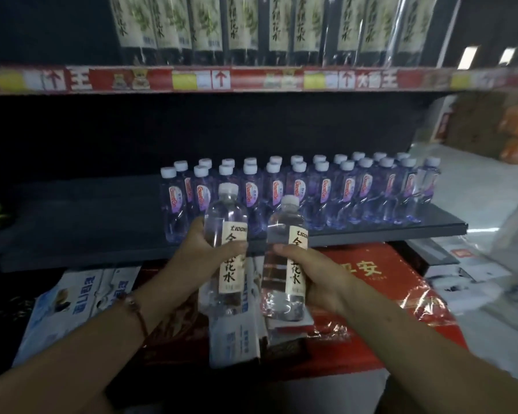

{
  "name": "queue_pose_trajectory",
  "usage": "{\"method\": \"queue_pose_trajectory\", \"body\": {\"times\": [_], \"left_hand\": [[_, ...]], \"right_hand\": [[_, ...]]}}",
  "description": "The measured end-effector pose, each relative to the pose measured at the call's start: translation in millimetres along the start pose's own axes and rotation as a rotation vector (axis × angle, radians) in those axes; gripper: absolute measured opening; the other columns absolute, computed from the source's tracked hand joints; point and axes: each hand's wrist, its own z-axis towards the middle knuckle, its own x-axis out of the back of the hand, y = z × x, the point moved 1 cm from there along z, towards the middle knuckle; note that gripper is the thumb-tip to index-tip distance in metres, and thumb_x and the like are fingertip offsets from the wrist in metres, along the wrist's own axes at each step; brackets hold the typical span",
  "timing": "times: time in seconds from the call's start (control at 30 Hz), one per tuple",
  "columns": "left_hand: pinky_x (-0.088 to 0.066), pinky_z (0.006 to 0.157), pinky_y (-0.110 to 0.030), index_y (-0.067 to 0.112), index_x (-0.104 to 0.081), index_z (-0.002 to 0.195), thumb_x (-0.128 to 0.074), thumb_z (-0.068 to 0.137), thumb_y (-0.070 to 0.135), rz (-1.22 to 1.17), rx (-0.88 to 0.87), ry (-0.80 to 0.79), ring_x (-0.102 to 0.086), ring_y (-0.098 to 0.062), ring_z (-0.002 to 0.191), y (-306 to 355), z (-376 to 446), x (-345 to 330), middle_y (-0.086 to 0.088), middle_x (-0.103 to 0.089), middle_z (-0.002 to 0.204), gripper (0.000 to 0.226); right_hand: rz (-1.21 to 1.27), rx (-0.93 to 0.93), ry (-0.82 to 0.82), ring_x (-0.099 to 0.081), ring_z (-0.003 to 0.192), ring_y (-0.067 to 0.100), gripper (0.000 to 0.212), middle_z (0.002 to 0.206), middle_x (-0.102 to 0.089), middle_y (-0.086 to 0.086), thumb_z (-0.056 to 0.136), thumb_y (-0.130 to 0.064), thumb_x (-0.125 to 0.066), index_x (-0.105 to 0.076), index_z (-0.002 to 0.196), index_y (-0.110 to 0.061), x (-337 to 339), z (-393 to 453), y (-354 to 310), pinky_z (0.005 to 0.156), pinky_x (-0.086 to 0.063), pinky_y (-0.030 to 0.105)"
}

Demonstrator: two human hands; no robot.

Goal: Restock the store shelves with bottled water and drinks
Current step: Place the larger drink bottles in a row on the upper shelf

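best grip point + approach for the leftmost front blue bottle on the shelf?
Probably the label band of the leftmost blue bottle, from its left: it stands upright, bare shelf lies that side, and other bottles stand close on its right and behind. The cap is narrow.

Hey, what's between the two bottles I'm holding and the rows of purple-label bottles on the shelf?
Nothing, in the head view: the left bottle and the right bottle partly overlap the purple-label bottles, with only the bare dark shelf between.
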Motion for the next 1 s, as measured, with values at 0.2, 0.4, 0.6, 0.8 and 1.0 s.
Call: {"method": "queue_pose_trajectory", "body": {"times": [0.2,0.4,0.6,0.8,1.0], "left_hand": [[-0.056,0.061,-0.025,0.023,-0.041,0.132,-0.078,0.084,0.022,0.012,-0.211,0.044,-0.074,-0.005,0.078,103.4,18.7,16.0,0.003,-0.073,0.099,0.061],[-0.059,0.084,-0.04,0.025,-0.03,0.146,-0.08,0.079,0.039,0.065,-0.385,0.084,-0.07,-0.009,0.089,209.6,41.1,41.4,0.008,-0.064,0.107,0.085],[-0.057,0.086,-0.044,0.029,-0.024,0.15,-0.078,0.077,0.05,0.096,-0.531,0.102,-0.07,-0.011,0.092,290.8,73.3,28.1,0.008,-0.063,0.112,0.093],[-0.055,0.087,-0.039,0.037,-0.022,0.147,-0.075,0.074,0.06,0.176,-0.658,0.066,-0.066,-0.014,0.1,338.8,116.2,-36.4,0.005,-0.063,0.119,0.093],[-0.054,0.088,-0.04,0.043,-0.018,0.147,-0.073,0.071,0.065,0.179,-0.694,-0.044,-0.065,-0.016,0.103,375.8,168.5,-99.6,-0.001,-0.06,0.128,0.096]], "right_hand": [[-0.122,0.236,-0.01,-0.071,0.083,0.025,0.032,0.096,-0.074,0.012,0.077,-0.014,-0.077,-0.074,0.108,-0.012,-11.0,-31.4,-99.1,0.083,-0.058,0.042],[-0.251,0.514,0.068,-0.072,0.089,0.02,0.026,0.097,-0.076,0.007,0.088,-0.008,-0.069,-0.071,0.114,-0.011,-19.0,-58.0,-213.7,0.096,-0.054,0.048],[-0.262,0.74,0.177,-0.071,0.096,0.031,0.044,0.107,-0.074,0.016,0.083,-0.007,-0.075,-0.058,0.123,-0.003,8.5,-67.5,-311.0,0.084,-0.059,0.047],[-0.315,0.803,0.243,-0.069,0.104,0.041,0.058,0.115,-0.07,0.022,0.08,-0.011,-0.08,-0.05,0.13,-0.005,72.1,-49.2,-382.5,0.088,-0.056,0.058],[-0.351,0.793,0.304,-0.065,0.108,0.048,0.047,0.114,-0.069,0.025,0.084,-0.013,-0.076,-0.057,0.126,-0.004,131.6,-23.0,-415.8,0.092,-0.051,0.065]]}}
